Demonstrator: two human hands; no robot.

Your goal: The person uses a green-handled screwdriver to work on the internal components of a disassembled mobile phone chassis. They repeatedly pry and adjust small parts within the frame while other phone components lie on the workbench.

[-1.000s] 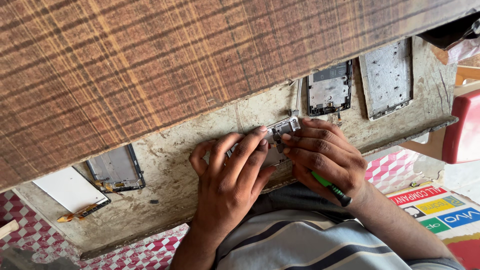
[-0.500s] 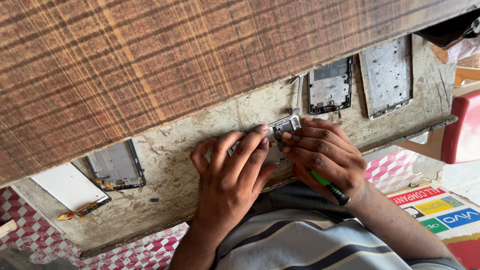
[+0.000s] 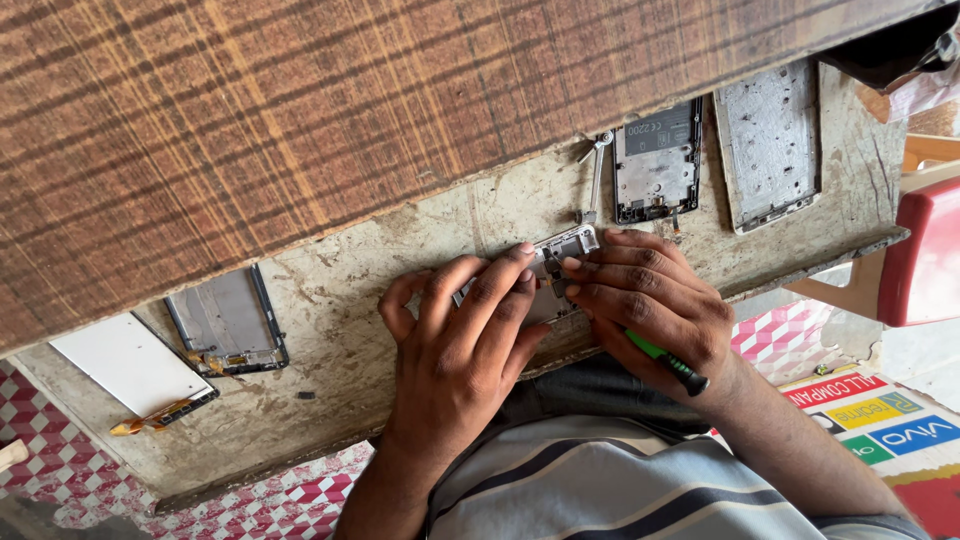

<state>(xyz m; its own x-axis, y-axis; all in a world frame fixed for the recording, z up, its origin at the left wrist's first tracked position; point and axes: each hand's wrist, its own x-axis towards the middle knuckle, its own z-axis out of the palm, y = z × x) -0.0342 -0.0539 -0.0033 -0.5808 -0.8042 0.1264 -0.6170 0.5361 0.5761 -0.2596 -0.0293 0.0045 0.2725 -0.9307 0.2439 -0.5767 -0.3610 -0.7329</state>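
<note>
Seen from above, two hands work at the edge of a worn, stained bench [image 3: 400, 270]. The left hand [image 3: 455, 345] lies flat with fingers spread over an opened phone [image 3: 560, 250], pressing it down and covering most of it; only its grey metal top end shows. The right hand [image 3: 650, 300] is curled, fingertips on the phone's edge, with a green-handled screwdriver [image 3: 665, 362] tucked in its palm; the tip is hidden. Metal tweezers [image 3: 595, 175] lie just beyond the phone. Further back sit a bare phone frame [image 3: 655, 165] and a grey metal plate [image 3: 768, 145]. To the left lie another opened phone [image 3: 228, 322] and a white panel [image 3: 125, 362], partly under a wooden board [image 3: 300, 110]. A red chair [image 3: 925, 250] is cut off at the right.
</note>
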